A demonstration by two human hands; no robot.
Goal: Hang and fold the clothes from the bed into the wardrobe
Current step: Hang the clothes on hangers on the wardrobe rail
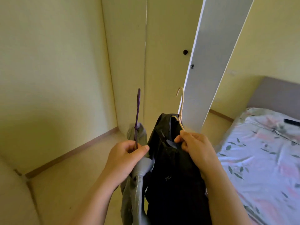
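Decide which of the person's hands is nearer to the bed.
Right. The right hand, gripping the cream hanger, is beside the bed; the left hand, gripping the purple hanger, is beyond the black garment.

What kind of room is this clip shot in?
Most likely a bedroom: a bed at right, a tall wardrobe ahead with one door swung open, and a dark jacket on a hanger.

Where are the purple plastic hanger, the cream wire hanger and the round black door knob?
purple plastic hanger [138,99]: head view, on its hook.
cream wire hanger [182,103]: head view, on the neck below its hook.
round black door knob [185,52]: head view, on its middle.
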